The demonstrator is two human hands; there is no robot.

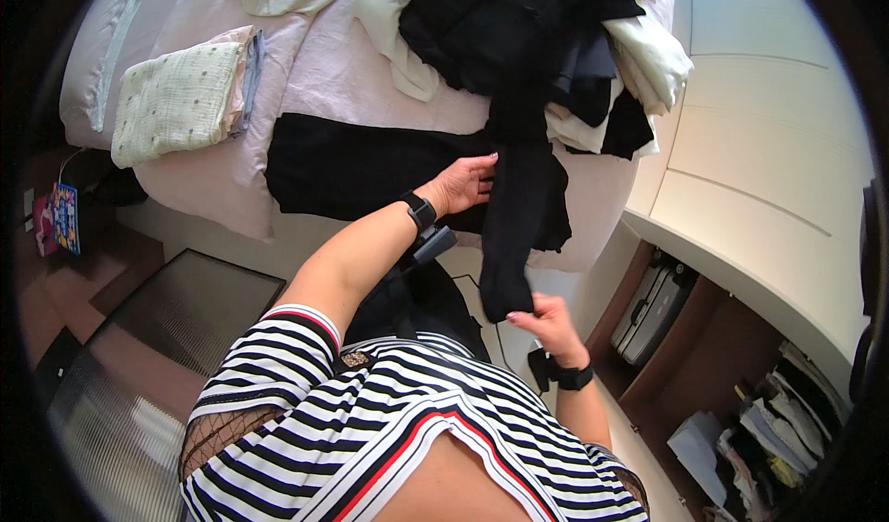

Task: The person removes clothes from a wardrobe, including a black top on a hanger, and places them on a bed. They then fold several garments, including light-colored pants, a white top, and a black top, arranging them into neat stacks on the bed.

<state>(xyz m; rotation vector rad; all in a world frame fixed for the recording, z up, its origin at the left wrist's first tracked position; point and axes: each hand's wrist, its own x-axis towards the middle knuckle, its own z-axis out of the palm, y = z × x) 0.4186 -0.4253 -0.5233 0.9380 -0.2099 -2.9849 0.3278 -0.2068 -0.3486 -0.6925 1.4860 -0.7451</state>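
A black garment (375,164) lies spread along the near edge of the bed. One long narrow part of it, a sleeve or leg (517,237), runs toward me and hangs past the bed's edge. My right hand (553,329) pinches the lower end of that part between thumb and fingers. Higher up, my left hand (464,185) rests against the left side of the same part, palm turned toward it. Some left fingertips are hidden at the cloth, so whether they grip is unclear. Both wrists wear black straps.
The bed (333,81) holds a heap of black clothes (486,42) and white clothes (656,63). Folded muslin cloths (177,95) lie at its left. On the right stands a cream cabinet (757,133), above an open compartment with a suitcase (653,310) and several clothes (778,425). A ribbed panel (187,313) is at lower left.
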